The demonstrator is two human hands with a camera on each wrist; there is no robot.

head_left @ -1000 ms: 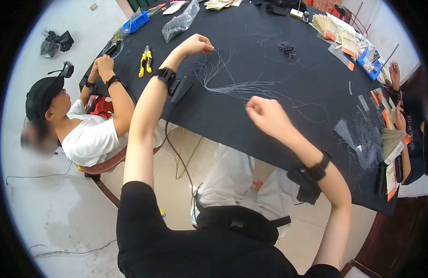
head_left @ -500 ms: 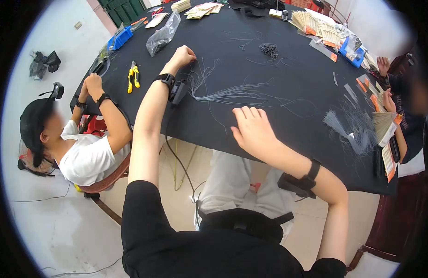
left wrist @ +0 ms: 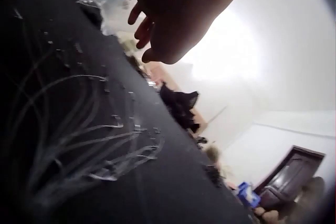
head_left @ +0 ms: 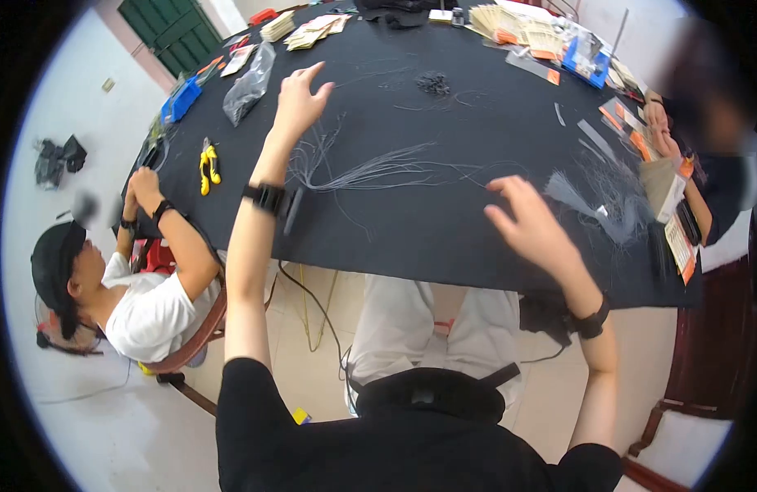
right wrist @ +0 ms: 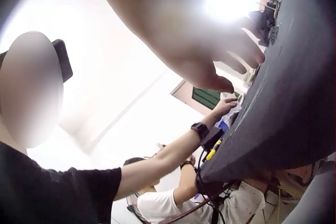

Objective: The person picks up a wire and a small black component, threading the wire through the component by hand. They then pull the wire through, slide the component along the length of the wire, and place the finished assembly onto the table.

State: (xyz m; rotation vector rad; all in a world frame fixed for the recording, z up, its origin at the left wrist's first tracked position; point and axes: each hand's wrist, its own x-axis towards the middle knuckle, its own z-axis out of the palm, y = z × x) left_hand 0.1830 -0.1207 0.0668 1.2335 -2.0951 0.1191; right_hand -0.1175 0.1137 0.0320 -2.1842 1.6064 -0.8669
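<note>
A bundle of thin grey strands point(head_left: 370, 174) lies fanned out on the black-covered table point(head_left: 411, 230). In the left wrist view the strands point(left wrist: 79, 145) curve over the cloth, with small shiny pieces at several ends. My left hand point(head_left: 298, 102) is raised just beyond the bundle's left end, index finger and thumb spread, nothing held. To the right of the bundle, my right hand point(head_left: 532, 221) hovers above the table near its front edge, fingers loosely extended. The right wrist view shows that hand point(right wrist: 210, 50) with its fingers apart and nothing between them.
Yellow-handled pliers point(head_left: 209, 166) and a clear plastic bag point(head_left: 249, 86) lie to the left. A small dark tangled pile point(head_left: 432, 82) sits farther back. At right are a grey strand bundle point(head_left: 604, 205), stacked cards point(head_left: 665, 189) and a blue bin point(head_left: 587, 61). People sit at both sides.
My left hand has gone from pinched fingers near the strands to spread fingers, moving farther out. The right hand's curled fingers have opened, and it has shifted right. The head view has tilted up.
</note>
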